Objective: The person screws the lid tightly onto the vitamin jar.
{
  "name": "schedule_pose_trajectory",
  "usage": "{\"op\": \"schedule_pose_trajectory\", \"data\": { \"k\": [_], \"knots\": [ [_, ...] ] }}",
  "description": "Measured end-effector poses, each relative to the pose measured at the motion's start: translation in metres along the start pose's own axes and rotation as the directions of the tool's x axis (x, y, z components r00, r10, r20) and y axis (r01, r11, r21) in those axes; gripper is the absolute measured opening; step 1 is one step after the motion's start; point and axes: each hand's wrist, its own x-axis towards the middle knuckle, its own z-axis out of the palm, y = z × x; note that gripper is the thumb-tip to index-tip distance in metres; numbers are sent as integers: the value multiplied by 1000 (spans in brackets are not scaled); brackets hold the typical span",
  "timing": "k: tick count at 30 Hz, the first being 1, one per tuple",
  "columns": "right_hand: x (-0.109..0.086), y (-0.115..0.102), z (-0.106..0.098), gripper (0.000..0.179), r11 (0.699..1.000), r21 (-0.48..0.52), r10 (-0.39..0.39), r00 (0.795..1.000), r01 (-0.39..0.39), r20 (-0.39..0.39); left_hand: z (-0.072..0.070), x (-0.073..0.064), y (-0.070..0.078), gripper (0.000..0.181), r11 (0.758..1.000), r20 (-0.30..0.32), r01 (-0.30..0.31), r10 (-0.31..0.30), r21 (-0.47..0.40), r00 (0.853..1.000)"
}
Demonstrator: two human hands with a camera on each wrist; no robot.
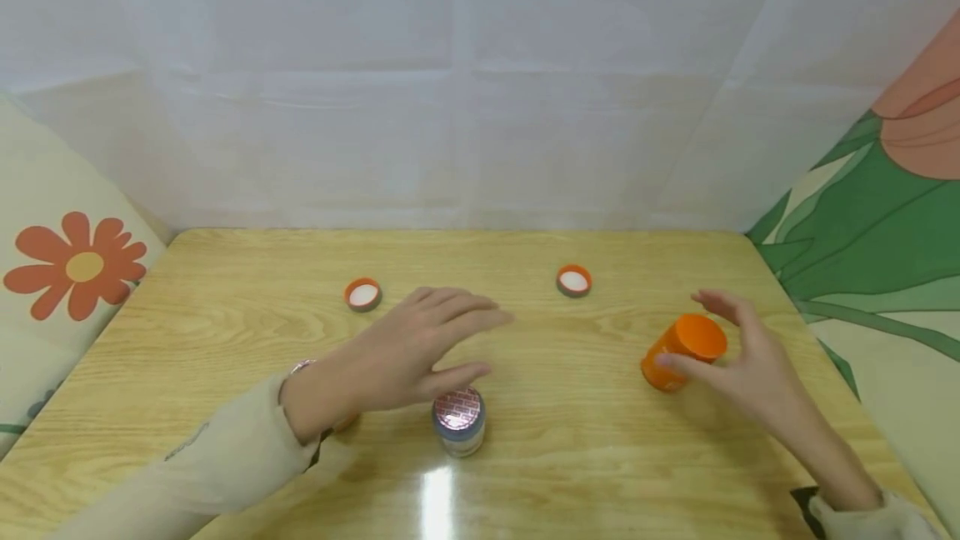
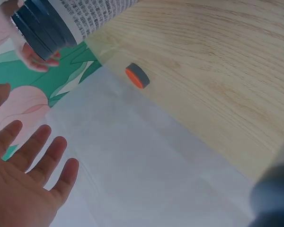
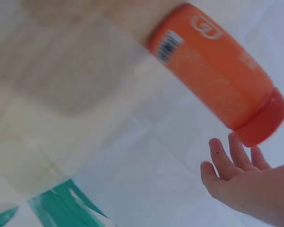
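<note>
My left hand hovers over the table, fingers spread and holding nothing. Just below its thumb stands a jar with a dark neck and a brick-patterned silvery top; in the left wrist view the jar shows a label of small print. Another container is mostly hidden under the left wrist. On the right stands an orange bottle with an orange cap. My right hand is beside the bottle, thumb and fingers apart on either side of its top, not closed round it.
Two round grey lids with orange rims lie toward the back of the table, one lid left of centre, the other lid right of centre. White sheeting rises behind the wooden table. Flower-patterned cloth borders both sides.
</note>
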Motion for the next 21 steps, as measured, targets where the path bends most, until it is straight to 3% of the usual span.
{"op": "schedule_pose_trajectory", "data": {
  "k": [8, 21],
  "knots": [
    [1, -28, 2, 83, 993, 21, -113, 989, 116, -94, -1, -4, 5, 52, 999, -55, 30, -28, 38, 998],
    [6, -55, 22, 77, 966, -10, -259, 960, 260, -108, 1, -11, 8, 56, 997, -70, 70, -69, 23, 995]
  ]
}}
